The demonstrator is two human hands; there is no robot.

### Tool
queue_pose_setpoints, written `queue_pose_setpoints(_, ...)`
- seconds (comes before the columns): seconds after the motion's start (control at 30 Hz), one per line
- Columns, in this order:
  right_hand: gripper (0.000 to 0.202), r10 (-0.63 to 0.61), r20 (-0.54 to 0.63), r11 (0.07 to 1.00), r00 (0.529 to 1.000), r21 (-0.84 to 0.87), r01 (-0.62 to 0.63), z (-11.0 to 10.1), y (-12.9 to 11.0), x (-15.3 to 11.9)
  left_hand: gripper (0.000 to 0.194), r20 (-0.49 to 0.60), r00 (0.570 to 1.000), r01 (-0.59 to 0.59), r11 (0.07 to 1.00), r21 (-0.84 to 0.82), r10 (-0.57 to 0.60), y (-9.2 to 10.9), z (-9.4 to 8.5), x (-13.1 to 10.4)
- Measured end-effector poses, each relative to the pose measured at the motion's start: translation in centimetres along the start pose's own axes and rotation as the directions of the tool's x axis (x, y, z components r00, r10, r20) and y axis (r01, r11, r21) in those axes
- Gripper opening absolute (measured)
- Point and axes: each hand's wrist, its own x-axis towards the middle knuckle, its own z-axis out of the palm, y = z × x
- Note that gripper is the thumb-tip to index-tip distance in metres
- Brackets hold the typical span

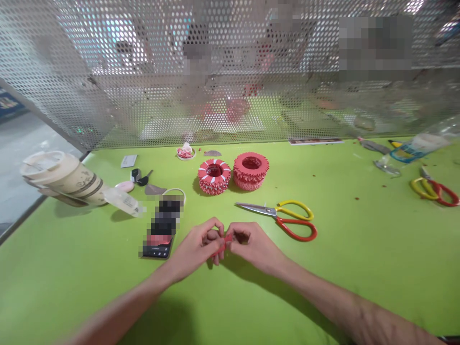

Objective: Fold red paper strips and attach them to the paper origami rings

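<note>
Step in hand, by the look of it: folding or creasing a small red paper piece [220, 247]. Both hands meet low over the green table [359, 249], just in front of the person. The left hand [196, 247] and right hand [251, 244] each pinch the piece between fingertips, touching one another at the pinch.

The next move likely calls for a firm fingertip hold and a small, exact fold — no reach needed.

Room: scissors [283, 218] lie near the right hand, blades pointing left. A phone [161, 230] lies near the left hand. Two red paper rings [233, 173] stand side by side beyond the hands. A mesh screen [230, 72] closes the far edge; the table's left edge runs diagonally — cups [64, 179] lie on their side near it.
</note>
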Motion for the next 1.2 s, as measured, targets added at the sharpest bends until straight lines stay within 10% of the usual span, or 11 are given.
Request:
queue_pose_setpoints(0.23,0.01,-0.258,-0.111,0.96,0.96,-0.138,0.242,-3.1,-7.5,3.5,0.013,-0.063,0.962,-0.196,0.829,0.524,0.267,10.4,-2.6,2.0)
queue_pose_setpoints(0.43,0.012,-0.408,-0.151,0.913,0.9,-0.075,0.401,-5.0,-13.9,5.7,0.012,-0.076,0.893,-0.344,0.782,0.52,0.444,17.3,-3.8,2.0)
queue_pose_setpoints(0.8,0.018,-0.462,-0.072,0.858,0.884,-0.29,0.425,-5.5,-14.8,3.6,0.013,-0.021,0.938,-0.295,0.826,0.48,0.347,17.1,-4.0,1.2)
queue_pose_setpoints(1.2,0.02,-0.361,-0.013,0.927,0.932,-0.117,0.357,-6.9,-13.8,4.9,0.016,0.004,0.997,-0.075,0.987,0.141,0.076,15.2,-3.7,3.0)
